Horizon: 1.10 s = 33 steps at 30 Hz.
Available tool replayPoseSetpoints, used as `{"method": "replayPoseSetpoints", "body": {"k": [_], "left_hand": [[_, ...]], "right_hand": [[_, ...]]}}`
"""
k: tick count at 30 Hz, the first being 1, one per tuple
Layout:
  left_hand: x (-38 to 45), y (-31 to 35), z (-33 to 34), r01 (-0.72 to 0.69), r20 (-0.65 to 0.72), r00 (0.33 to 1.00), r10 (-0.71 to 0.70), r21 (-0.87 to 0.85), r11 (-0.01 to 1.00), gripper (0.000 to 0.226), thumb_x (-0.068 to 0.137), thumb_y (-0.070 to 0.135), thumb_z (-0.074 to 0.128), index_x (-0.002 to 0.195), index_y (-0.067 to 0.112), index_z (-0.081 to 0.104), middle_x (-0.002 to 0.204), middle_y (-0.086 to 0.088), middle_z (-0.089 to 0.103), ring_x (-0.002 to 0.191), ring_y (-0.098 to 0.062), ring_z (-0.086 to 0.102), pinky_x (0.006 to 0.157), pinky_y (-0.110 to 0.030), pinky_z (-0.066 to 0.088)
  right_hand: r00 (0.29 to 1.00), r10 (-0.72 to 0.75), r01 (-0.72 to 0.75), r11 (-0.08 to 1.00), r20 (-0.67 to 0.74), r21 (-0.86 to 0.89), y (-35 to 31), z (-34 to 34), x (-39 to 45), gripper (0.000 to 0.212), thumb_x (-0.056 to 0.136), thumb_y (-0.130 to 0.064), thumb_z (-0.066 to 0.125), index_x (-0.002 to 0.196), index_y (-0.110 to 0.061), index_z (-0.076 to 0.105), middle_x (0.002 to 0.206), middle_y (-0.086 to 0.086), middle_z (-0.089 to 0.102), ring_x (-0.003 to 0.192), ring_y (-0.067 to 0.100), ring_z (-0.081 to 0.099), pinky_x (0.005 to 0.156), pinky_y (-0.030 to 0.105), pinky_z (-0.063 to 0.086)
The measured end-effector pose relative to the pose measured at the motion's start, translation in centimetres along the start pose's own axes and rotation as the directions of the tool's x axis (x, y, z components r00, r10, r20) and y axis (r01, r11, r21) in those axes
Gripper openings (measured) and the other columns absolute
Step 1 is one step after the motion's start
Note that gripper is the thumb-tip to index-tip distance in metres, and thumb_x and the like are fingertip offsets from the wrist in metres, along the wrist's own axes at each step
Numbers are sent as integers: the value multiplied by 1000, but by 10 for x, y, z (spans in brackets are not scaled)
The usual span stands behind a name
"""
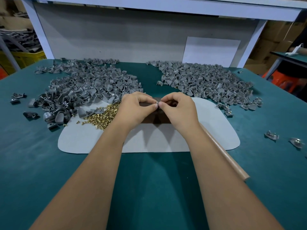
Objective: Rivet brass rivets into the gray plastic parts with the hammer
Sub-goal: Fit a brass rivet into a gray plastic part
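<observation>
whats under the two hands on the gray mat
A dark brown block lies on the gray mat under both hands. Its middle and whatever small piece the fingertips pinch are covered, so I cannot tell what it is.

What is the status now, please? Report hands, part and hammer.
Left hand and right hand pinch one small gray part over dark block. Hammer handle lies untouched under right forearm. Nothing obstructs.

no text, label, brand, number or sign can be read anywhere in view.
</observation>
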<state>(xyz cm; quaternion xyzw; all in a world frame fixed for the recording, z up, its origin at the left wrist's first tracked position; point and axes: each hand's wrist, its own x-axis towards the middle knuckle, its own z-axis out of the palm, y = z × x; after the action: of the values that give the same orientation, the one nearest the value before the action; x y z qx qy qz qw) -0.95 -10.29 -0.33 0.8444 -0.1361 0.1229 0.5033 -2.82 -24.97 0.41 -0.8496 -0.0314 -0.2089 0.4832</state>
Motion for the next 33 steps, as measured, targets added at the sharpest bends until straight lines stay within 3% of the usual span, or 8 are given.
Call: {"method": "replayPoseSetpoints", "body": {"k": [3,8,12,17,21,25,30,33], "left_hand": [[0,1,0,-1,0,1000,1,-12,1000,11,84,17,77,91,25,76,103,2,70,118,-23,55,111,-46,36],[-2,2,0,4,-7,1000,-4,7,1000,10,85,19,76,93,25,76,104,4,68,121,-22,53,112,-44,34],[-2,2,-1,3,-2,1000,-3,7,1000,10,85,18,76,95,21,77,104,4,67,120,-21,54,112,-42,35],[-3,4,0,0,9,1000,1,-23,1000,12,85,14,75,95,20,76,101,4,66,114,-17,59,103,-15,39],[-3,2,0,6,6,1000,-6,-15,1000,13,84,19,76,90,30,73,104,5,67,122,-24,52,112,-42,36],[-3,1,0,3,-1,1000,-3,-28,1000,12,84,19,76,91,29,74,106,2,68,122,-24,52,111,-43,36],[-1,-1,0,-3,-3,1000,3,-32,999,12,85,19,76,91,29,74,106,3,68,122,-23,51,111,-41,36],[0,-3,1,-16,-7,1000,16,-21,1000,11,85,19,76,90,28,75,105,3,69,122,-25,51,110,-43,37]], "right_hand": [[1000,-16,16,1000,-7,-27,1,2,0,8,81,-11,70,78,-19,68,83,0,65,85,17,58,77,28,47],[995,8,2,995,-96,96,0,-5,-1,17,78,-6,66,71,-21,66,67,-11,62,62,-2,54,63,13,43],[991,28,-10,990,-132,138,-3,-8,-2,19,73,-4,66,68,-21,64,62,-11,60,58,1,53,61,17,45],[995,24,-12,993,-97,119,-2,-9,-2,18,75,-3,66,78,-21,66,65,-10,61,62,5,55,63,16,45],[998,-12,15,999,-61,39,-1,-10,1,15,81,-3,67,78,-18,68,73,-7,64,72,7,59,70,15,46],[1000,-21,21,1000,-4,-15,-1,-9,2,11,85,-2,64,85,-10,71,89,4,67,81,12,58,72,9,40],[999,-22,24,996,27,-81,-2,-8,2,9,88,-5,62,87,-10,70,96,5,65,92,19,58,87,28,44],[999,-16,19,995,37,-95,-2,-7,2,9,88,-6,62,86,-11,68,95,6,65,92,20,58,86,30,45]]}}
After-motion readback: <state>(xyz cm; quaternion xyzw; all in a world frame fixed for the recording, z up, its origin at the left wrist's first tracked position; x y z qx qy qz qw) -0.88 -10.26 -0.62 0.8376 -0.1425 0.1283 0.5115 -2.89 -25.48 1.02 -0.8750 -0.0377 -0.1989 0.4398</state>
